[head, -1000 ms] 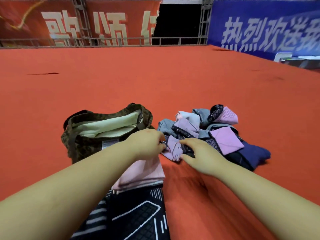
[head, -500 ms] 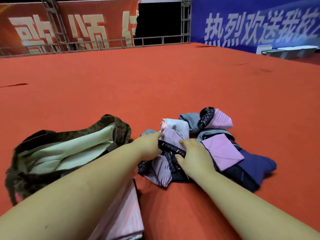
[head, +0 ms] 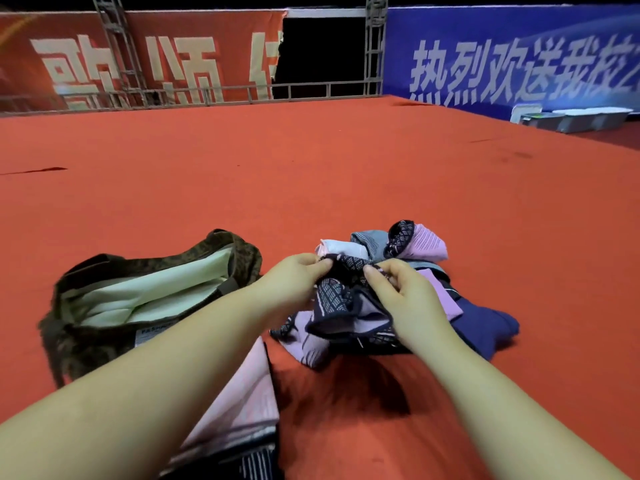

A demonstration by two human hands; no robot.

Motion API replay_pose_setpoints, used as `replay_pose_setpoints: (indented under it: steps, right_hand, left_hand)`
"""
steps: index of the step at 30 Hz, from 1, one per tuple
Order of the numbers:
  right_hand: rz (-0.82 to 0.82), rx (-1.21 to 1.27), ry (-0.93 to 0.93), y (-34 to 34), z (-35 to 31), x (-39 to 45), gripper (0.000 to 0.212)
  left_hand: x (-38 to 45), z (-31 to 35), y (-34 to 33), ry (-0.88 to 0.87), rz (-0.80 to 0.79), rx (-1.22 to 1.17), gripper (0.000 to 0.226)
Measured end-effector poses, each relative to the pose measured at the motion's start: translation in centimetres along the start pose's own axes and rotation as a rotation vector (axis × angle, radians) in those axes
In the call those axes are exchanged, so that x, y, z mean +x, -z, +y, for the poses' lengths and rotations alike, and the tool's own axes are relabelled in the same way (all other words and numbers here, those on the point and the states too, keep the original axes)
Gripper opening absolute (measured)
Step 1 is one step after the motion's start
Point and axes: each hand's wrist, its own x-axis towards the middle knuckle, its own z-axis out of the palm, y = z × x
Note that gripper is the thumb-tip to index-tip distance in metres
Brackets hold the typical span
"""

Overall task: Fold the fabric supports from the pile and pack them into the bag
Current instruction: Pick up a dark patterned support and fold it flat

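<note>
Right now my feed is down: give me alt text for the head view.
Both hands, left hand and right hand, pinch a dark patterned fabric support above the pile on the red carpet. The open brown bag lies left of the pile.

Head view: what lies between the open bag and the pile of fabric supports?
In the head view, the person's left forearm crosses that stretch above the red carpet; nothing else separates the bag from the pile.
</note>
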Motion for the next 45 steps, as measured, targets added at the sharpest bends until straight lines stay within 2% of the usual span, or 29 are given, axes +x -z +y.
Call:
replay_pose_setpoints:
  steps: [4, 6, 9, 12, 13, 15, 17, 19, 21, 22, 24, 27, 29, 31, 33, 35, 39, 45]
  right_hand:
    - [-0.018, 0.234, 0.009, 2.6, -2.6, -4.4, 0.010]
    - [-0.010, 0.347, -0.004, 3.5, -3.3, -6.4, 0.010]
    - [-0.024, 0.334, -0.009, 4.0, -4.5, -9.2, 0.007]
    - [-0.214, 0.355, -0.044, 3.9, -5.9, -11.8, 0.044]
    - [-0.259, 0.325, -0.034, 3.9, -6.4, -12.5, 0.048]
    - [-0.288, 0.237, 0.020, 3.7, -7.3, -13.8, 0.028]
    - [-0.222, 0.201, 0.062, 3.3, -7.8, -15.0, 0.013]
    - [-0.107, 0.124, 0.090, 2.7, -7.8, -15.5, 0.011]
    - [0.009, 0.073, 0.088, 2.3, -8.0, -16.2, 0.011]
    - [0.063, 0.084, 0.070, 2.2, -8.0, -16.4, 0.010]
    - [0.116, 0.132, 0.020, 2.3, -8.1, -16.9, 0.012]
    - [0.047, 0.076, -0.013, 2.2, -8.4, -17.7, 0.017]
    - [-0.002, 0.008, 0.037, 2.1, -8.4, -18.2, 0.025]
    - [-0.001, -0.052, 0.136, 2.1, -8.4, -18.6, 0.033]
    - [0.024, -0.148, 0.213, 2.4, -8.8, -18.7, 0.022]
    - [0.052, -0.149, 0.189, 2.8, -8.6, -18.7, 0.033]
    - [0.110, -0.045, 0.010, 4.1, -7.7, -18.0, 0.042]
    - [0.227, 0.046, -0.177, 6.2, -4.0, -16.1, 0.052]
  left_hand:
    - [-5.8, 0.7, -1.0, 0.068, -0.044, -0.363, 0.020]
    - [-8.5, 0.5, -1.5, 0.091, -0.024, -0.452, 0.019]
    - [-12.2, 0.0, -2.6, 0.061, 0.020, -0.493, 0.017]
    - [-15.4, -0.1, -3.2, 0.036, 0.057, -0.558, 0.020]
    - [-16.4, -0.1, -3.4, 0.029, 0.055, -0.594, 0.023]
    - [-17.9, -0.3, -3.5, 0.035, 0.053, -0.662, 0.025]
    - [-19.1, -0.9, -3.6, 0.046, 0.063, -0.701, 0.028]
    - [-19.9, -1.3, -3.7, 0.043, 0.057, -0.635, 0.043]
    - [-21.0, -2.4, -4.0, 0.046, 0.067, -0.462, 0.068]
    - [-21.5, -2.9, -4.1, 0.046, 0.074, -0.369, 0.074]
    - [-22.4, -3.7, -4.1, 0.019, 0.005, -0.232, 0.062]
    - [-22.8, -4.6, -3.6, -0.069, -0.037, 0.024, 0.042]
    - [-22.9, -4.5, -3.2, -0.159, 0.039, 0.317, 0.026]
    - [-23.2, -4.5, -3.2, -0.267, 0.083, 0.576, 0.020]
    - [-23.8, -3.9, -3.3, -0.336, 0.057, 0.702, 0.019]
    - [-24.3, -3.6, -3.0, -0.387, 0.026, 0.772, 0.018]
    - [-25.1, -3.3, -1.3, -0.477, 0.023, 0.754, 0.034]
    - [-25.5, -3.7, 0.8, -0.436, 0.168, 0.568, 0.018]
